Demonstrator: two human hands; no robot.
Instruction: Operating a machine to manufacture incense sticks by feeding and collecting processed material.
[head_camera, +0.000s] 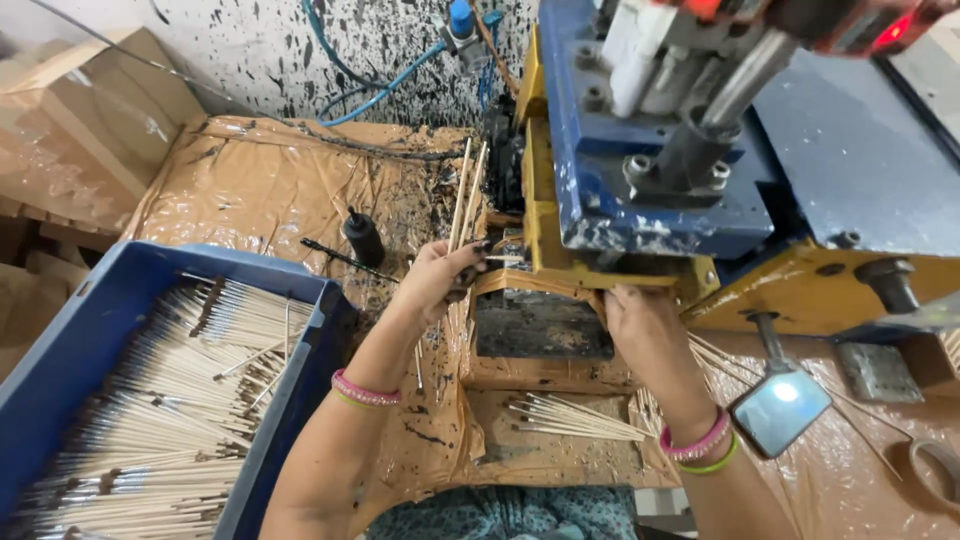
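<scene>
Taped bench (270, 180): left hand (435, 278) pinches 2 sticks (462, 195); 1 crate (90, 340).

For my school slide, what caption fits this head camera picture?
Left hand holds thin sticks at a blue-and-yellow machine; right hand rests beneath.

Person, head-camera view: two bare forearms, bangles at each wrist.

Left hand (435, 275): fingertips smudged with dark ink; left wrist carries a pink bangle (365, 390) stacked against a thin yellow-green one. Right hand (645, 325): fingertips also ink-stained; right wrist carries a pink bangle (693, 445) beside a yellow-green bangle (715, 462). No sleeves visible on either forearm. Garment (500, 512) at lower frame edge: teal cloth with a dark, mottled print.
</scene>
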